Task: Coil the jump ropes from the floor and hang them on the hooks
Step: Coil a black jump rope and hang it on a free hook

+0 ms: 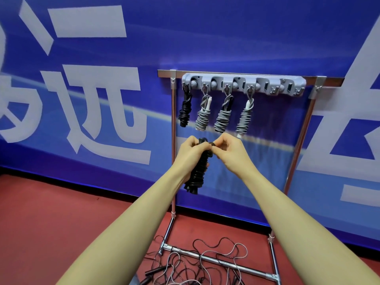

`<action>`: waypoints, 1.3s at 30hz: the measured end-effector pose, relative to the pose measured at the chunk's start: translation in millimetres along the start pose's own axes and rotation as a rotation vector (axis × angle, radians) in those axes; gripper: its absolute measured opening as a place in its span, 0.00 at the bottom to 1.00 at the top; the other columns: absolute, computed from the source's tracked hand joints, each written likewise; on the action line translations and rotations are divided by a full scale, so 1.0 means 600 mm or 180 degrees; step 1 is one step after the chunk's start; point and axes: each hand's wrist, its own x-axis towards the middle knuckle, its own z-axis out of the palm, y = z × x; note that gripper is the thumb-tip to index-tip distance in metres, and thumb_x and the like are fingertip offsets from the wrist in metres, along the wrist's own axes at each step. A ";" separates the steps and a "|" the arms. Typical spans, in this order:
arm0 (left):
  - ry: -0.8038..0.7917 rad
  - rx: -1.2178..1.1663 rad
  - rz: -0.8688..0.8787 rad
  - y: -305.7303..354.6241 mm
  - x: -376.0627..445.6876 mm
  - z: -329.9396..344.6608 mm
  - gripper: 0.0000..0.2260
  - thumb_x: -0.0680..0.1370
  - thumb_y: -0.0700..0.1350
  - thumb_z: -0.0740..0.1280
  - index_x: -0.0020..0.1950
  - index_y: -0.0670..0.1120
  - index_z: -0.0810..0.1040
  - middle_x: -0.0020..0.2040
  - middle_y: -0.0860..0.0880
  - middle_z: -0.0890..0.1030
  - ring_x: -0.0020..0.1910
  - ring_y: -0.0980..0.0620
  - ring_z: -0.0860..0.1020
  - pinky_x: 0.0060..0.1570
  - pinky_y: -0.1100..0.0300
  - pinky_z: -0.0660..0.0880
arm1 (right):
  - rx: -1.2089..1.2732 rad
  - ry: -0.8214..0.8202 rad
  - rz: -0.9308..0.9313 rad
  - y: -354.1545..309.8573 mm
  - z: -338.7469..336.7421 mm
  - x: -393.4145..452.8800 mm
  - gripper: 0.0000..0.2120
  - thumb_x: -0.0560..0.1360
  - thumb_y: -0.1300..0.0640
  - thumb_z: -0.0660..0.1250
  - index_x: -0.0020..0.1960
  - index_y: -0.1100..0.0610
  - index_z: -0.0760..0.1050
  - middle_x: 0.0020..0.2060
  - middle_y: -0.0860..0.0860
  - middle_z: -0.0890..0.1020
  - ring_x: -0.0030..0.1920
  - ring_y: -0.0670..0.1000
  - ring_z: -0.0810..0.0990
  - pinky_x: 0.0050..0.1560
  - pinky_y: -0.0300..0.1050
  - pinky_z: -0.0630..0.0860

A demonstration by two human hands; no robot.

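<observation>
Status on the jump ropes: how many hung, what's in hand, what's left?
Done: four coiled ropes hang on the hook rail, one black and three grey.
In hand: left hand grips a coiled black rope; right hand pinches its top loop. Not yet hung.
Left: loose ropes tangled on the floor by the rack's base.

You face a blue wall banner [205, 33] bearing large white characters [88, 21]. A black skirting strip [61, 182] runs along its base. The floor [51, 223] below you is red.
</observation>
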 end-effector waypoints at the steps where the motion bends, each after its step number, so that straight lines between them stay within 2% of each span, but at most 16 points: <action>1: -0.0008 0.0002 0.0015 0.001 0.001 0.000 0.10 0.73 0.39 0.68 0.45 0.45 0.66 0.33 0.44 0.78 0.27 0.46 0.73 0.28 0.57 0.70 | 0.0011 0.0037 0.0022 0.002 0.000 0.000 0.09 0.74 0.60 0.70 0.38 0.54 0.73 0.36 0.53 0.80 0.36 0.48 0.74 0.39 0.43 0.72; 3: -0.0023 0.0018 0.0068 0.002 0.001 -0.001 0.11 0.73 0.40 0.68 0.44 0.45 0.65 0.33 0.44 0.78 0.26 0.46 0.73 0.28 0.56 0.71 | 0.0090 0.0119 0.0045 0.001 0.000 0.000 0.09 0.73 0.60 0.71 0.37 0.55 0.72 0.36 0.55 0.80 0.36 0.48 0.74 0.40 0.44 0.72; 8: -0.0027 0.0116 0.0281 0.001 -0.005 -0.002 0.11 0.75 0.40 0.68 0.43 0.45 0.64 0.34 0.45 0.78 0.26 0.46 0.74 0.27 0.56 0.72 | 0.0182 0.0171 -0.0033 -0.007 0.003 -0.001 0.11 0.73 0.61 0.71 0.36 0.55 0.69 0.32 0.51 0.76 0.34 0.48 0.71 0.39 0.44 0.71; 16: -0.0074 0.0067 0.0168 0.010 -0.007 -0.006 0.10 0.77 0.41 0.65 0.43 0.45 0.63 0.35 0.46 0.78 0.28 0.46 0.74 0.29 0.55 0.72 | 0.0142 0.0261 -0.0062 -0.011 0.017 0.004 0.13 0.73 0.62 0.69 0.35 0.55 0.66 0.32 0.51 0.72 0.33 0.48 0.67 0.36 0.44 0.67; 18: -0.0073 0.0415 0.0172 0.010 -0.007 -0.005 0.08 0.78 0.46 0.64 0.44 0.45 0.67 0.37 0.49 0.79 0.31 0.48 0.75 0.33 0.53 0.76 | 0.0172 0.0314 0.0037 -0.009 0.015 0.008 0.13 0.73 0.63 0.69 0.35 0.55 0.67 0.32 0.51 0.73 0.34 0.49 0.68 0.37 0.45 0.68; 20: 0.0003 0.0829 0.0243 0.006 -0.009 -0.003 0.06 0.78 0.51 0.63 0.51 0.49 0.70 0.40 0.51 0.80 0.34 0.49 0.77 0.42 0.49 0.79 | 0.0142 0.0304 0.0101 -0.008 0.011 0.010 0.13 0.73 0.63 0.69 0.35 0.55 0.67 0.33 0.52 0.74 0.35 0.50 0.69 0.38 0.45 0.68; 21: 0.0075 0.0971 0.0336 0.003 -0.009 -0.002 0.07 0.79 0.51 0.62 0.55 0.52 0.69 0.42 0.50 0.80 0.35 0.49 0.78 0.45 0.47 0.79 | 0.0117 0.0292 0.0110 -0.007 0.010 0.010 0.13 0.73 0.63 0.69 0.35 0.55 0.67 0.33 0.52 0.74 0.34 0.50 0.68 0.37 0.45 0.67; 23: 0.0191 0.1217 0.0737 -0.005 -0.016 0.002 0.12 0.79 0.49 0.61 0.61 0.57 0.64 0.45 0.51 0.78 0.38 0.49 0.79 0.45 0.47 0.80 | 0.0100 0.0299 0.0125 -0.007 0.009 0.009 0.13 0.72 0.63 0.69 0.35 0.55 0.66 0.31 0.51 0.73 0.32 0.49 0.67 0.35 0.42 0.66; 26: 0.0302 0.1955 0.1410 -0.019 -0.022 0.004 0.12 0.78 0.47 0.63 0.59 0.55 0.67 0.51 0.53 0.73 0.42 0.51 0.78 0.41 0.47 0.79 | 0.0034 0.0305 0.0163 -0.009 0.005 0.009 0.13 0.71 0.66 0.68 0.34 0.55 0.67 0.30 0.49 0.72 0.30 0.46 0.66 0.32 0.39 0.64; 31: 0.0386 0.2595 0.1708 -0.027 -0.018 -0.005 0.12 0.76 0.48 0.65 0.59 0.51 0.70 0.55 0.57 0.71 0.46 0.55 0.76 0.39 0.53 0.76 | 0.0015 0.0300 0.0215 -0.010 0.000 0.008 0.13 0.71 0.65 0.69 0.34 0.55 0.68 0.29 0.48 0.72 0.29 0.44 0.66 0.31 0.37 0.63; 36: 0.0454 0.2949 0.1678 -0.026 -0.014 -0.004 0.10 0.79 0.52 0.61 0.59 0.52 0.69 0.55 0.57 0.73 0.47 0.54 0.76 0.41 0.54 0.75 | 0.0043 0.0360 0.0309 -0.007 -0.002 0.011 0.12 0.70 0.65 0.69 0.34 0.56 0.68 0.29 0.48 0.71 0.29 0.45 0.65 0.30 0.38 0.63; 39: 0.0405 0.2689 0.1450 -0.026 -0.015 0.007 0.08 0.81 0.52 0.58 0.57 0.52 0.68 0.53 0.56 0.73 0.46 0.51 0.77 0.42 0.51 0.76 | 0.0175 0.0375 0.0346 -0.003 -0.003 0.011 0.11 0.70 0.65 0.70 0.34 0.56 0.69 0.29 0.49 0.72 0.29 0.47 0.65 0.31 0.40 0.63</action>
